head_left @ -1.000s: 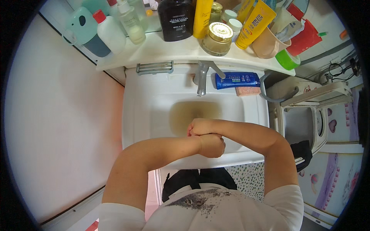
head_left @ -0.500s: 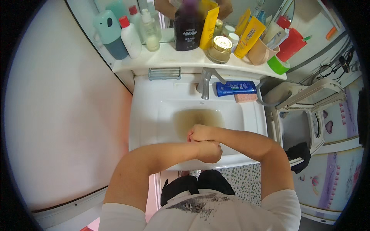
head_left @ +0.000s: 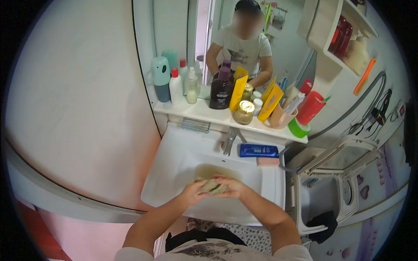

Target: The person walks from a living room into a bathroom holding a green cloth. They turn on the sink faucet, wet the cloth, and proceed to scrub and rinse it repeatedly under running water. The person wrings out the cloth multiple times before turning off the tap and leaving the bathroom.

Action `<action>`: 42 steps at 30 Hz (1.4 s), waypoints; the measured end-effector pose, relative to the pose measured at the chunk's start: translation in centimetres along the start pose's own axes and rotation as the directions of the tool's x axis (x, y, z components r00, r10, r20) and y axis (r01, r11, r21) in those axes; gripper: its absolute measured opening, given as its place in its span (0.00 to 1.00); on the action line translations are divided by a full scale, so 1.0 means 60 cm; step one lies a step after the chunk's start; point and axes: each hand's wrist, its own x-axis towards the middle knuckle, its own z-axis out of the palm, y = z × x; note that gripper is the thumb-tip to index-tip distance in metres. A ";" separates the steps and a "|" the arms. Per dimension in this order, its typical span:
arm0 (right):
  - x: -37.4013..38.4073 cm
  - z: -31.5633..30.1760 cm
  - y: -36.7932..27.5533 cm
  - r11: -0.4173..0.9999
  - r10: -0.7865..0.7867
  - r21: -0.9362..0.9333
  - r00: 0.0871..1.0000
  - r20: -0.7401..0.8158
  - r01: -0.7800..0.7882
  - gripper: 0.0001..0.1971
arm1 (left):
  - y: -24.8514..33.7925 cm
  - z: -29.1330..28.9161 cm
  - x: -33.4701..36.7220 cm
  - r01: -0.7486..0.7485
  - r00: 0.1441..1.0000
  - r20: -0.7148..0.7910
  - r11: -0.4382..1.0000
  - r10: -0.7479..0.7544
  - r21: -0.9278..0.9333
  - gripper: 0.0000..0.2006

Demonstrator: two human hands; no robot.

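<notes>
Over the front part of the white sink [head_left: 163, 174], my left hand [head_left: 191, 192] and my right hand [head_left: 231, 187] are side by side. Between them is a small, crumpled, pale greenish-grey cloth [head_left: 212, 187], with the fingers of both hands closed on its two ends. Murky brownish water [head_left: 217, 170] lies in the bowl just beyond my hands. The metal faucet [head_left: 229, 141] stands at the back of the sink, apart from both hands.
Behind the sink, a white shelf [head_left: 187, 114] carries several bottles, tubes and jars below a mirror. A blue tube [head_left: 258, 151] and a pink bar of soap [head_left: 267, 162] lie on the right rim. An open-lidded washing machine [head_left: 320, 200] stands at the right, black cloth [head_left: 323, 227] over its edge.
My hands were stacked with the forearms crossing; now they are apart, side by side, and the cloth shows between them. The view has tilted up, bringing more of the mirror in.
</notes>
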 end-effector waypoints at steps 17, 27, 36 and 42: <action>0.075 0.004 0.071 0.409 -0.224 -0.800 0.898 0.378 0.439 0.26 | -0.123 0.026 -0.296 -0.693 0.718 -0.374 0.649 0.587 -0.313 0.24; 0.035 0.387 0.338 0.496 0.431 -0.720 0.583 0.689 0.485 0.25 | -0.252 -0.099 -0.554 -0.888 0.183 -0.694 0.421 0.696 0.187 0.28; 0.053 0.725 0.569 0.312 0.496 -0.759 0.583 0.643 0.572 0.24 | -0.345 -0.318 -0.826 -0.707 -0.276 -0.772 0.423 0.573 0.567 0.22; 0.120 0.950 0.713 0.302 0.243 -0.498 0.440 0.865 0.813 0.14 | -0.299 -0.441 -1.060 -0.071 -0.284 -0.606 0.614 0.743 0.786 0.15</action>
